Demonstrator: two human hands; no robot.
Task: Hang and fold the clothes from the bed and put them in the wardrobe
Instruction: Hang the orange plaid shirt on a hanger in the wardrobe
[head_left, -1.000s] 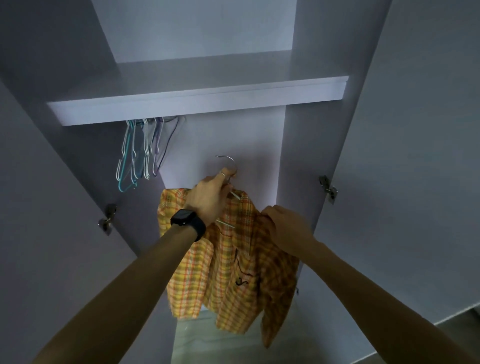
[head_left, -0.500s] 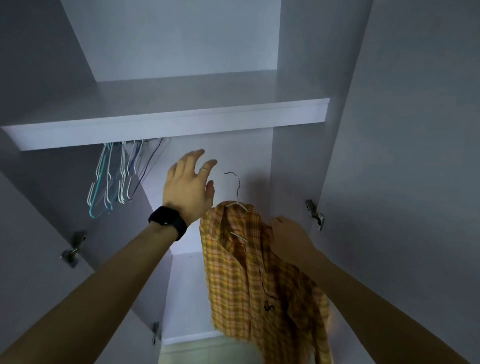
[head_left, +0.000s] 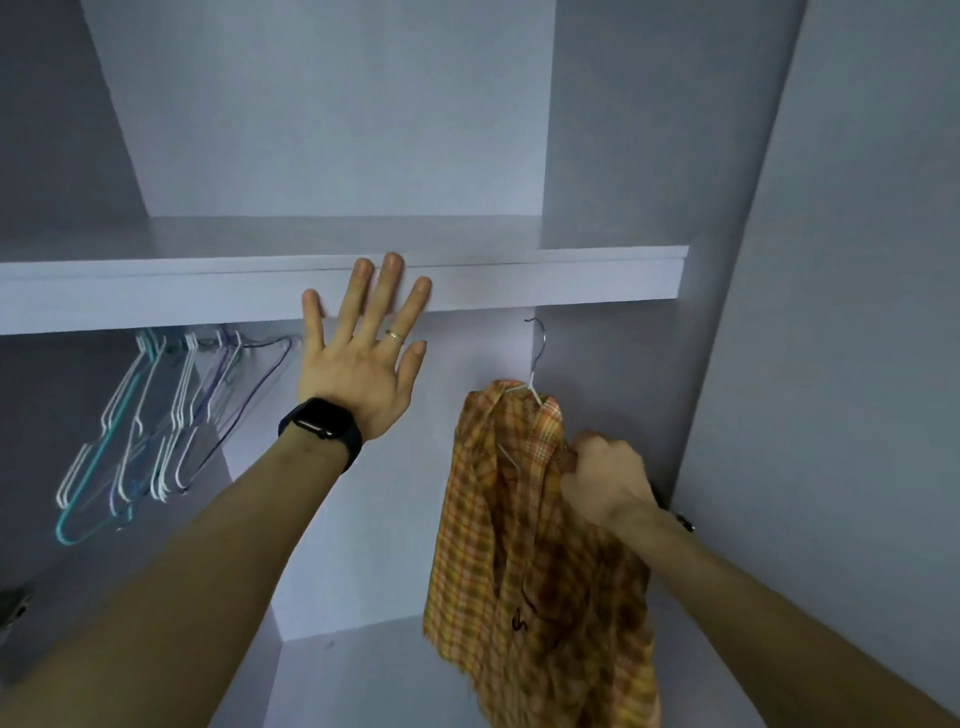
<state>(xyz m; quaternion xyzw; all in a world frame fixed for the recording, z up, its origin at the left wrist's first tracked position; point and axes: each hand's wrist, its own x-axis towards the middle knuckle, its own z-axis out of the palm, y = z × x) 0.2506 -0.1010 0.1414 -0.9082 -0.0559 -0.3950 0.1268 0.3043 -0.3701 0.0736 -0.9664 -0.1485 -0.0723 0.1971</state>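
The right hand (head_left: 605, 480) grips a plaid shirt (head_left: 493, 519) on a hanger (head_left: 535, 391), its hook (head_left: 541, 340) pointing up just under the shelf's (head_left: 571, 280) right end, the rail apparently hidden behind it, while the left hand (head_left: 363, 358) lies flat-fingered against the shelf's front edge.

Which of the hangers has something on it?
The white hanger on the right carries the orange plaid shirt; the bunch of hangers on the left are bare.

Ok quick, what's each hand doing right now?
Left hand: open, fingers spread at the shelf edge, holding nothing.
Right hand: grips the plaid shirt.
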